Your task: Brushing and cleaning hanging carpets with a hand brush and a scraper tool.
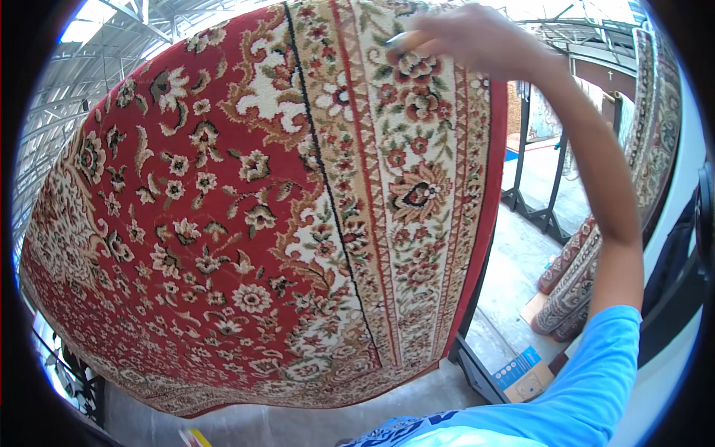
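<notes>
A large red rug (206,162) with a floral pattern and a cream-and-beige border hangs spread out before me. My right hand (475,44) is raised high, in front of the rug's patterned border (422,234) near its upper right corner. Motion blurs this hand; a pale tip shows at the fingers, and I cannot tell whether it is a fingertip or a small held object. My left hand is out of view. At the bottom edge, part of a yellow and white object (198,437) pokes in, too cut off to identify.
Black metal stand legs (475,371) rest on the grey concrete floor (424,388) beneath the rug. Rolled rugs (575,285) lean at the right, near a printed cardboard piece (519,374). Another rack (539,212) stands behind. Metal roof trusses (142,31) span overhead.
</notes>
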Tool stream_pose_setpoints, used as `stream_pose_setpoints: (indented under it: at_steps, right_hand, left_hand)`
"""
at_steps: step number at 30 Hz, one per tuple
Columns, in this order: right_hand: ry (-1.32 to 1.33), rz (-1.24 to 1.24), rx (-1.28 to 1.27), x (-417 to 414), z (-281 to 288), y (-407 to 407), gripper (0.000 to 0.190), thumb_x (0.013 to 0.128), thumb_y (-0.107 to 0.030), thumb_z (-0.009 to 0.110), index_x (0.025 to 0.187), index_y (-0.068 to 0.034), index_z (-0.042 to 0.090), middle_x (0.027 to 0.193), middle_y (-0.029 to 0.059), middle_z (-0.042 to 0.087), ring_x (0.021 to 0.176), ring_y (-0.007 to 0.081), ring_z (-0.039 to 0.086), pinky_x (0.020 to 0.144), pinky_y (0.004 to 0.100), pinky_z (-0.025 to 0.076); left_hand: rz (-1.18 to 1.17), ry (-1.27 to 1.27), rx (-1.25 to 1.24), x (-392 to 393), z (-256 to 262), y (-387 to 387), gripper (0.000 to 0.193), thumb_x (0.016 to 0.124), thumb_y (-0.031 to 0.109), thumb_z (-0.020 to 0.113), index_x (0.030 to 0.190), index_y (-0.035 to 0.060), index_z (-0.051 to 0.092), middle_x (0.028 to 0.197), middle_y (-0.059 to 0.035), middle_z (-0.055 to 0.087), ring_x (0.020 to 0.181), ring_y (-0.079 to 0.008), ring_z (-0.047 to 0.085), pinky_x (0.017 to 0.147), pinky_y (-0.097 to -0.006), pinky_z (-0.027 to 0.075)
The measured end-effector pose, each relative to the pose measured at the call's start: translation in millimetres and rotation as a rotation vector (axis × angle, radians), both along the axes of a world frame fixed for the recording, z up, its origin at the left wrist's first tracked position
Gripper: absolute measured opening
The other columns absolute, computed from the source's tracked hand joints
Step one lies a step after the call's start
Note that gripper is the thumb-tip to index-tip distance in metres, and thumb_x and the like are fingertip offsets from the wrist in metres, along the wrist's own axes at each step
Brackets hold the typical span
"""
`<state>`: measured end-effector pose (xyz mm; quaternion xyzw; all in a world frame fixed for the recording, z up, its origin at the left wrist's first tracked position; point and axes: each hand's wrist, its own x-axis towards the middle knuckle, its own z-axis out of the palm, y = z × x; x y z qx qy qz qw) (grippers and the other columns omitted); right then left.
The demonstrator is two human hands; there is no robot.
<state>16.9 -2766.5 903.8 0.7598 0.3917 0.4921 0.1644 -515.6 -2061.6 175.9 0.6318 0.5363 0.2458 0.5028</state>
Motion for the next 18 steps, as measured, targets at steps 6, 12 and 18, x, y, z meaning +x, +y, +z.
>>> stream_pose_setpoints:
  at_steps: [6, 12, 18]
  right_hand:
    - [-0.209, -0.042, -0.086, 67, 16, -24, 0.031, 0.105, -0.034, 0.049, 0.131, -0.027, 0.065, 0.090, 0.0030, 0.073, 0.078, 0.0108, 0.068, 0.070, 0.0258, 0.054]
    - [0.020, -0.214, 0.431, -14, 29, -141, 0.033, 0.095, -0.035, 0.061, 0.118, -0.012, 0.069, 0.092, 0.0178, 0.072, 0.080, 0.0370, 0.069, 0.075, 0.0477, 0.054]
    - [0.416, -0.134, -0.085, -18, -86, 62, 0.028, 0.105, -0.023, 0.049, 0.122, -0.028, 0.070, 0.099, -0.0060, 0.075, 0.081, 0.0093, 0.071, 0.063, 0.0252, 0.055]
  left_hand:
    - [-0.021, 0.006, 0.037, -1, 17, 10, 0.037, 0.095, 0.030, 0.070, 0.113, -0.0015, 0.070, 0.092, -0.0097, 0.068, 0.077, -0.0180, 0.059, 0.070, -0.0331, 0.048]
    - [-0.051, 0.053, 0.064, -12, 38, 49, 0.037, 0.095, 0.031, 0.070, 0.113, -0.0014, 0.070, 0.092, -0.0096, 0.068, 0.077, -0.0179, 0.059, 0.069, -0.0328, 0.047]
    - [-0.027, 0.157, 0.059, -65, 54, 38, 0.038, 0.095, 0.032, 0.070, 0.113, -0.0012, 0.070, 0.091, -0.0096, 0.068, 0.076, -0.0178, 0.058, 0.069, -0.0326, 0.047]
